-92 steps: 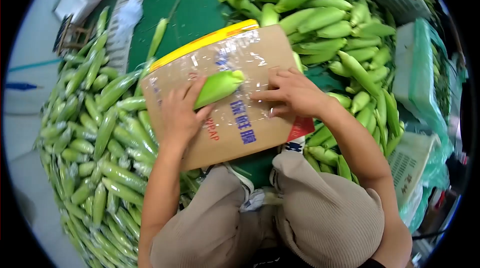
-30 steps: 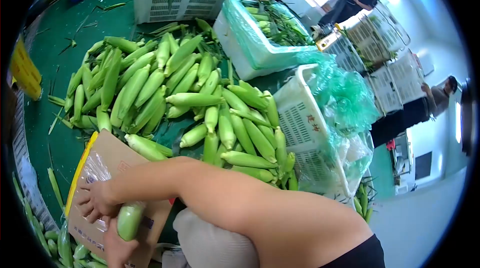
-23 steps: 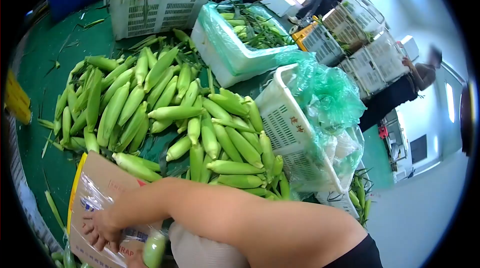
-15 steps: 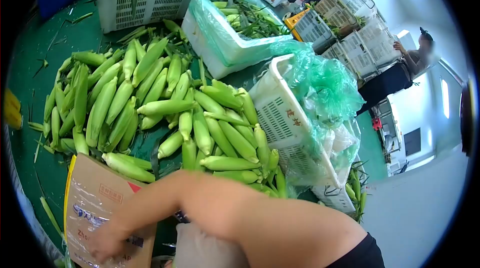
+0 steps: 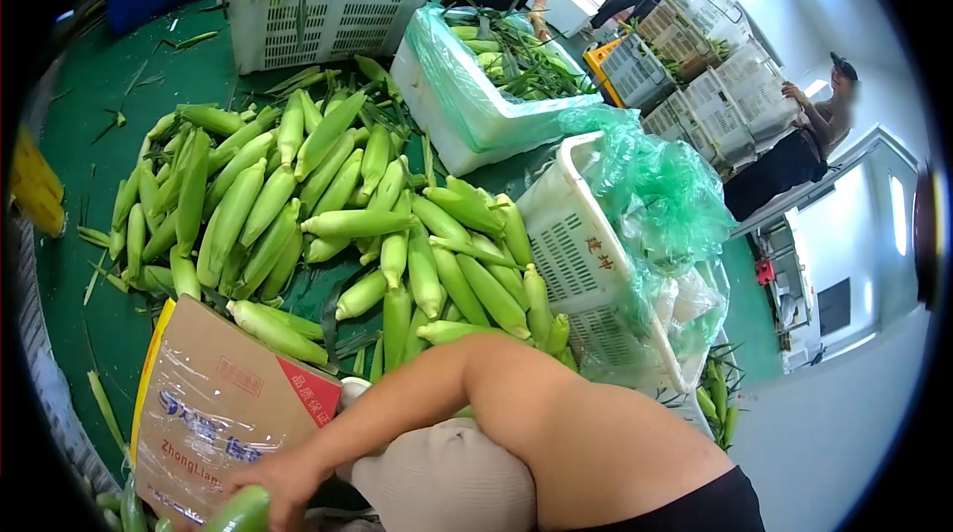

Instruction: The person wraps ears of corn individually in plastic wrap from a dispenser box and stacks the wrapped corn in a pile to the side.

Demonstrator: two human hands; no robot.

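My right arm reaches in from the lower right across a heap of green-husked corn [image 5: 397, 244]. My right hand [image 5: 278, 484] is closed on an ear of corn [image 5: 241, 512] at the bottom edge, partly cut off by the frame. Behind this hand lies a brown cardboard sheet [image 5: 223, 383] with a yellow edge, a red corner and print under clear film. Beige ribbed fabric [image 5: 447, 477] shows beneath my forearm. My left hand is out of view.
A white crate [image 5: 576, 254] with green plastic bags [image 5: 655, 185] stands right of the heap. Behind are a plastic-lined white box [image 5: 476, 125] of corn and a leaf-filled crate [image 5: 318, 26]. Several co-workers [image 5: 794, 160] are near stacked crates [image 5: 735, 95] at the back.
My right hand has moved right and down off the cardboard's face, and an ear of corn now shows in it. The view has shifted, so the heap and crates appear lower and farther right.
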